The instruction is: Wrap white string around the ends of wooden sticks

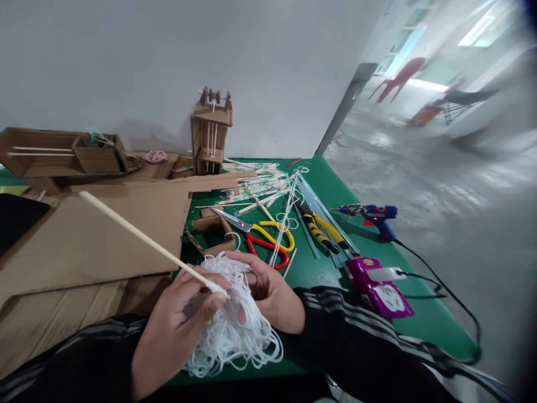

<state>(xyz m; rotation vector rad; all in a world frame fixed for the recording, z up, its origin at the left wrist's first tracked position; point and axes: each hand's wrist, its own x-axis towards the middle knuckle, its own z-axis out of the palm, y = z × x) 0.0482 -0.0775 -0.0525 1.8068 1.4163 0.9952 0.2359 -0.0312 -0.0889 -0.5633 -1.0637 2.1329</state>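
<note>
My left hand (176, 313) pinches one end of a wooden stick (138, 240), where white string is wound round it. The stick's free end points up and to the left. A loose tangle of white string (235, 336) lies between my hands at the table's front edge. Curled into the tangle, my right hand (272, 294) has its fingers wrapped round part of the string; some fingertips are hidden by strands. Just beyond lie scissors (251, 229) with one red and one yellow handle, with string trailing across them.
Cardboard sheets (126, 229) cover the left side of the green table (310, 274). A cardboard tower (212, 131) stands by the wall. Wrapped sticks (260, 182), pliers (321, 226), a glue gun (371, 215) and a purple power strip (380, 285) with cords lie across the right half.
</note>
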